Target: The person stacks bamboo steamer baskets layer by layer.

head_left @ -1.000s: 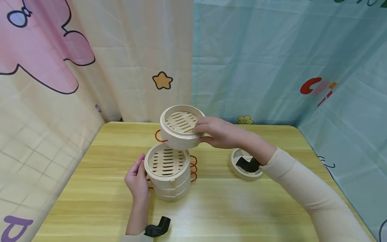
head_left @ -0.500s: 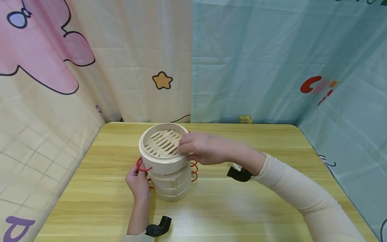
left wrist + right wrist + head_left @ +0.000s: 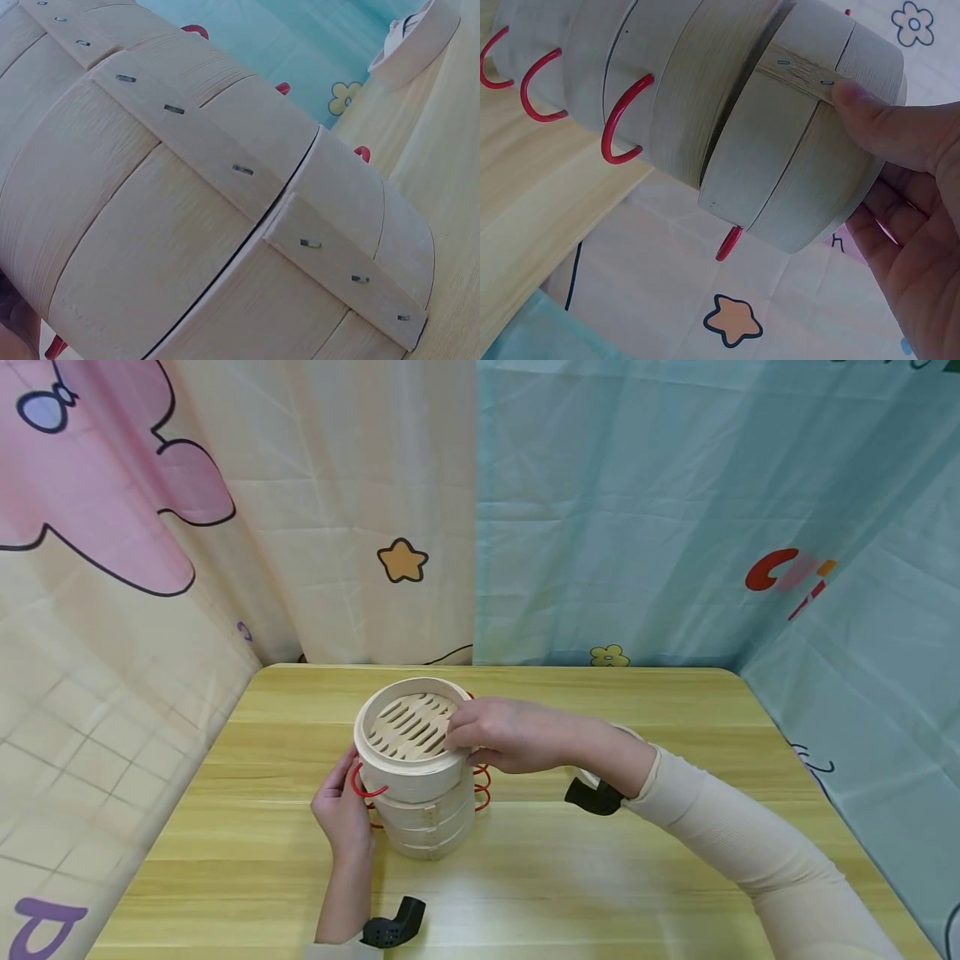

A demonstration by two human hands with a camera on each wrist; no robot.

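- Left of the worktop's (image 3: 637, 893) middle, well in from its left edge, stands a stack (image 3: 429, 833) of round, pale baskets.
- Crowning it is the top basket (image 3: 412, 782), slatted floor showing; the right wrist view shows a dark gap, uneven in width, between it and the tier beneath.
- On the side toward the worktop's right edge, the right hand (image 3: 510, 735) has its grip clamped on the top basket's rim, thumb outside, fingers inside.
- Toward the worktop's left edge, the left hand (image 3: 342, 810) rests against the stack; its grip is apart, fingers reaching up along the wall.
- Red loops (image 3: 623, 114) stick out from the tiers, one of them above the left hand.
- Small staples (image 3: 242, 169) run along the wall strips.
- Nearer the worktop's right edge, a shallow round piece (image 3: 421, 46) lies mostly hidden behind the right forearm in the head view.
- Each wrist bears a black mount (image 3: 393, 927).
- Beyond the worktop's far edge hangs a cream and blue curtain (image 3: 600, 527) with a printed star (image 3: 402, 561).
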